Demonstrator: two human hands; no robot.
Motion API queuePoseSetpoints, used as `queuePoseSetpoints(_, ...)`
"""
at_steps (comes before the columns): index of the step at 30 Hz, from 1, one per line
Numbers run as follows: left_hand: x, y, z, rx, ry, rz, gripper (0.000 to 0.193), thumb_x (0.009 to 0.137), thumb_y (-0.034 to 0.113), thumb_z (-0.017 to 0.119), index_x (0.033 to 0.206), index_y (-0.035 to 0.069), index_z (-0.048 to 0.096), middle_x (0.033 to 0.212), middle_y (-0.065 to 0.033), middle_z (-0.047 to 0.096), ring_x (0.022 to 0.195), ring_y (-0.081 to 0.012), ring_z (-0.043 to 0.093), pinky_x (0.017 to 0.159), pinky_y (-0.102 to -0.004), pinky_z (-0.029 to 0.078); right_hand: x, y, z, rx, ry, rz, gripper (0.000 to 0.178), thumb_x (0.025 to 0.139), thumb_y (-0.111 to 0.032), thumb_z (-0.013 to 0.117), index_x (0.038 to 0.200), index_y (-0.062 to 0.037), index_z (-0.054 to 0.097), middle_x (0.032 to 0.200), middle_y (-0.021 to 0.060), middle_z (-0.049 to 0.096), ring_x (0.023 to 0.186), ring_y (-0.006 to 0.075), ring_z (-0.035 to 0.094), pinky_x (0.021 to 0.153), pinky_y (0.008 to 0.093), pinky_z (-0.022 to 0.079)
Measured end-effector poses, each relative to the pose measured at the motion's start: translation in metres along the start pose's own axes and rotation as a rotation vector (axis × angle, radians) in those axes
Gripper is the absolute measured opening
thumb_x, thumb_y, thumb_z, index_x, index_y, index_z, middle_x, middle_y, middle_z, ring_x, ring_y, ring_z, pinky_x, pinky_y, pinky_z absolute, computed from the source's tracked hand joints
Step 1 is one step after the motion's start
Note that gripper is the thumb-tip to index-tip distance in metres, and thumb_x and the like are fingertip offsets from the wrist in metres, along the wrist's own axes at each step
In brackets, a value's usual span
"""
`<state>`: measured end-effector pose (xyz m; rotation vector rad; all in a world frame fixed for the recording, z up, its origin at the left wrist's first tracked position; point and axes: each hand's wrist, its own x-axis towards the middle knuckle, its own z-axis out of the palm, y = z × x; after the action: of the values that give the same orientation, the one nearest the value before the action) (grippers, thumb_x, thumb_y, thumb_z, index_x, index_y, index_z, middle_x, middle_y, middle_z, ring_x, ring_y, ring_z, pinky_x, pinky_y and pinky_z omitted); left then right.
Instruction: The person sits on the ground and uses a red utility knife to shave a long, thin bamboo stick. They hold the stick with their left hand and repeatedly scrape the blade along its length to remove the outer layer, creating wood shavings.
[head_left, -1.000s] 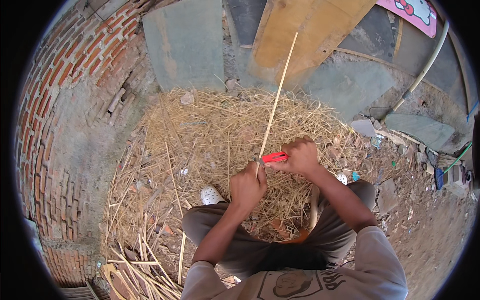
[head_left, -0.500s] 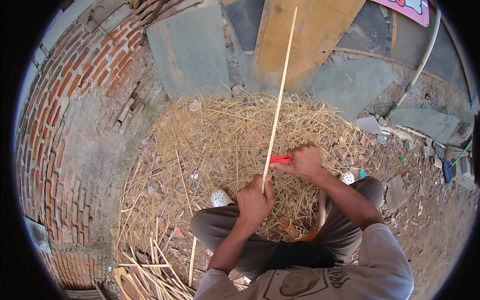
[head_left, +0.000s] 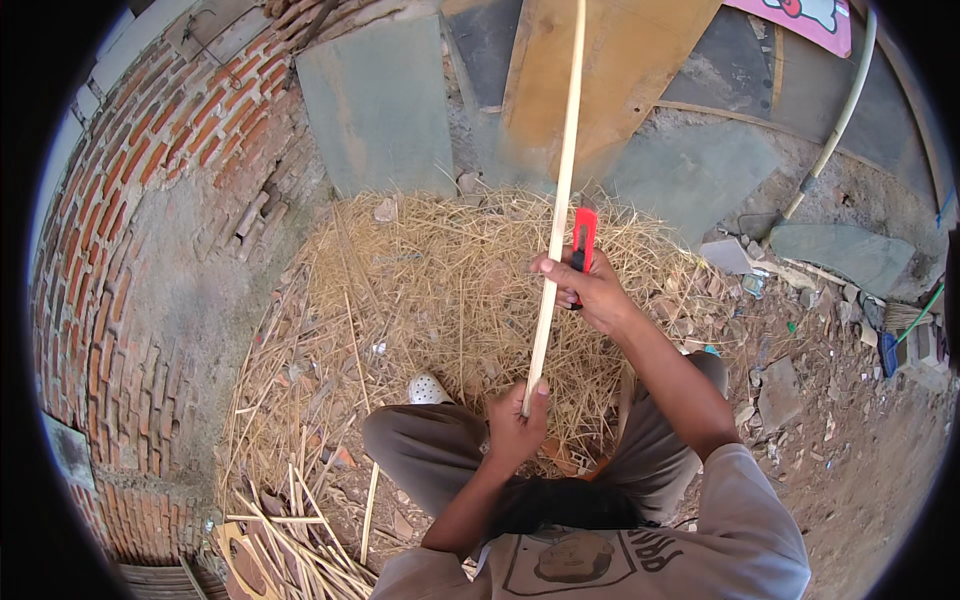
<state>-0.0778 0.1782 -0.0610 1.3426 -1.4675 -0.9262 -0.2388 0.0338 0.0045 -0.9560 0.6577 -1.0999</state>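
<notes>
Item: one pale strip [head_left: 565,180], long and narrow, between the person's knees at its near end; far end beyond the upper edge of view.

Left hand [head_left: 515,432]: fingers closed around the strip's near end, thumb along it.

Right hand [head_left: 590,290]: fingers doubly occupied, grasping a red knife [head_left: 585,240] and also meeting the strip, thumb laid over it. Blade extension: cannot tell.

Change noted: half a second ago the knife lay crosswise at the strip, close to the left hand; now it stands lengthwise, just right of the strip, with the right hand farther up. Judged meaning: a break in blade work, the strip being handled rather than shaved.

Surroundings: heap of straw-like shavings [head_left: 430,270] beneath; white shoe [head_left: 428,390] beside the left knee; loose bundle of sticks [head_left: 300,535], lower left; brick wall [head_left: 105,250], left; brown board [head_left: 605,80], ahead.
</notes>
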Motion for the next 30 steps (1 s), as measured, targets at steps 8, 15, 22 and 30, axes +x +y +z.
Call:
queuePoseSetpoints(8,0.039,0.013,-0.025,0.571,0.340,0.578,0.046,0.083,0.028,0.066,0.115,-0.001,0.050,0.117,-0.0211,0.051,0.107,-0.0349,0.052,0.093,-0.0449,0.040,0.003,-0.013,-0.027,-1.153,0.043,-0.193,0.008,0.079,-0.014,0.067,0.084,-0.0089,0.069,0.069,0.0120,0.064,0.066,0.0270,0.064,0.060,0.0379,0.048)
queuePoseSetpoints(15,0.075,0.158,-0.114,1.129,0.171,0.882,0.047,0.081,0.035,0.067,0.115,0.006,0.053,0.125,-0.0166,0.050,0.111,-0.0327,0.050,0.095,-0.0479,0.038,0.001,-0.013,-0.061,-1.697,-0.012,-0.397,0.003,0.072,-0.009,0.064,0.075,-0.0098,0.064,0.072,0.0096,0.065,0.070,0.0324,0.063,0.061,0.0439,0.049)
queuePoseSetpoints(22,0.058,0.108,-0.129,1.304,0.150,0.623,0.050,0.080,0.040,0.069,0.115,0.007,0.055,0.120,-0.0149,0.054,0.115,-0.0326,0.049,0.099,-0.0495,0.034,-0.005,-0.016,-0.073,-1.550,-0.259,-0.129,0.014,0.078,-0.020,0.070,0.085,-0.0083,0.071,0.077,0.0148,0.065,0.080,0.0313,0.065,0.071,0.0451,0.050)
queuePoseSetpoints(30,0.015,0.025,-0.045,0.467,0.542,0.701,0.053,0.084,0.023,0.064,0.128,0.004,0.040,0.127,-0.0171,0.047,0.120,-0.0311,0.045,0.103,-0.0459,0.035,0.003,-0.012,-0.047,-0.937,-0.361,0.001,0.033,0.084,-0.029,0.075,0.074,0.0013,0.066,0.053,0.0006,0.050,0.049,0.0096,0.043,0.049,0.0310,0.037)
